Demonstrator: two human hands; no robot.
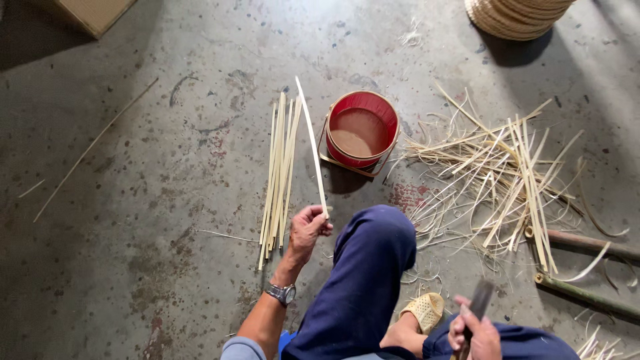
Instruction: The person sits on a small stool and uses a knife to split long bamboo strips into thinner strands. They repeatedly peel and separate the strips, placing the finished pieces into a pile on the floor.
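Head view: a single pale bamboo strip (pixel 312 147) runs from just above the middle of the frame down to the centre, slanting a little to the right as it descends. Its lower end is pinched in the left hand (pixel 308 230), whose fingers are curled shut around it, so the strip rises up and away from the fist toward the top of the picture. A wristwatch (pixel 282 293) sits on that wrist, lower down.

Just left of the strip, a bundle of similar strips (pixel 279 173) lies flat on the concrete floor (pixel 133 200), nearly parallel to it and close beside the left hand. Just right of the strip's upper half stands a red bucket (pixel 361 129) holding brownish water.

At the bottom right, the right hand (pixel 475 333) is closed around the handle of a dark blade-like tool (pixel 479 300); what kind of tool cannot be told. Between the two hands a knee in blue trousers (pixel 370 267) fills the lower centre, with a yellow sandal (pixel 424 310) beside it.

To the right of the frame lies a loose heap of bamboo shavings (pixel 500 173), with bamboo poles (pixel 587 243) below it. A woven basket (pixel 517 15) shows at the top right.
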